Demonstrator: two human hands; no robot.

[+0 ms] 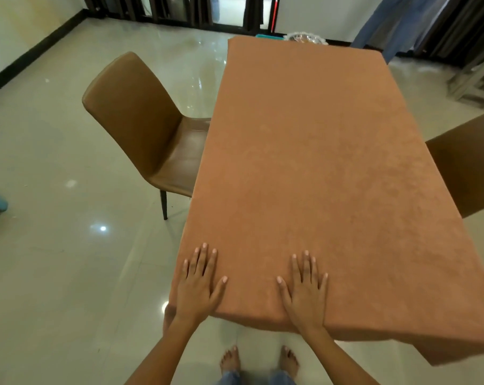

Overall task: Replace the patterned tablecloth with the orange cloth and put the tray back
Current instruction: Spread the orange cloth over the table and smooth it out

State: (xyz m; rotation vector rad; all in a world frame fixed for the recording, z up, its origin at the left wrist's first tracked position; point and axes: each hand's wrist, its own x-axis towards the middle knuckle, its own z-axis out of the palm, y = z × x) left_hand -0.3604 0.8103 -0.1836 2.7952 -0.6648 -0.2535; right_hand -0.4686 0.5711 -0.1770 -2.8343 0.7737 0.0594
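Both hands flat on the orange cloth at the near table edge.

Head view: the left hand (197,284) and right hand (304,290) lie apart, fingers straight, pressing the orange cloth (313,162), which covers the whole tabletop and hangs over its edges. No writing shows. Beyond the far edge a glassy tray (304,38) is half hidden. A brown chair (141,126) stands just left; open floor (55,245) surrounds.
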